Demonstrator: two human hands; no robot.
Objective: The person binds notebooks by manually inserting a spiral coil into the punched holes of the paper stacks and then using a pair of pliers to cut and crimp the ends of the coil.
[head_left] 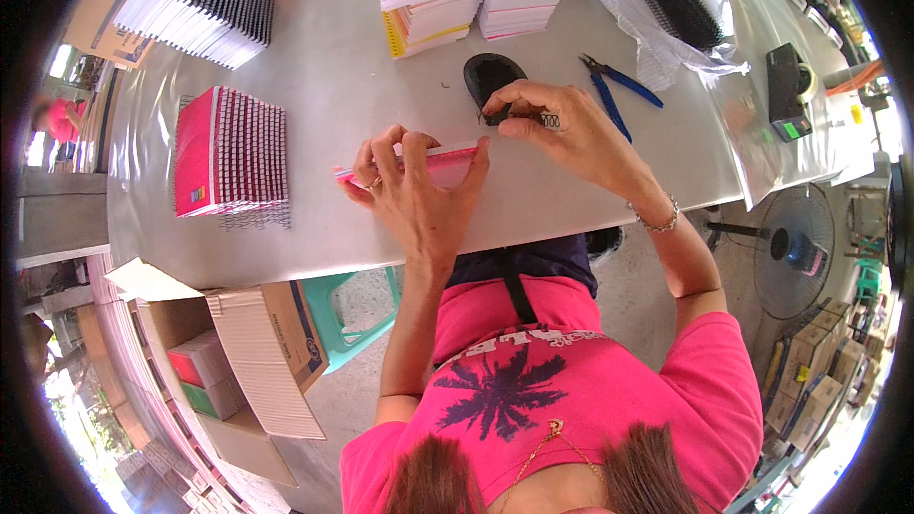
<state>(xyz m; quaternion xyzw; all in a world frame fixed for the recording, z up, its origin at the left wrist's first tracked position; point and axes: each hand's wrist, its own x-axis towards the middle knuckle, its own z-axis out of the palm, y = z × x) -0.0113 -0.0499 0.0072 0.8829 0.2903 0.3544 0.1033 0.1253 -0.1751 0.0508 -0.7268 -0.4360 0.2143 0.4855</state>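
My left hand (419, 192) grips a thin pink-covered notebook (455, 164) above the table, its fingers along the upper edge and thumb at the right end. Just right of it, my right hand (583, 141) is closed in a pinch on a short dark spiral coil (550, 121), most of which the fingers hide. Beyond the right fingertips lies a black oval dish-like piece (495, 74). Nippers with blue handles (619, 95) rest open near the right hand. At the left stands a stack of pink spiral notebooks (224, 154), with coils along their edges.
Paper stacks (428, 0) stand at the far middle, and black-coiled books (195, 5) at the far left. Black coils (676, 8) lie on white wrapping. A tape dispenser (788, 93) sits near the right edge. Below are a cardboard box (262, 362), a green stool (357, 324) and a fan (790, 247).
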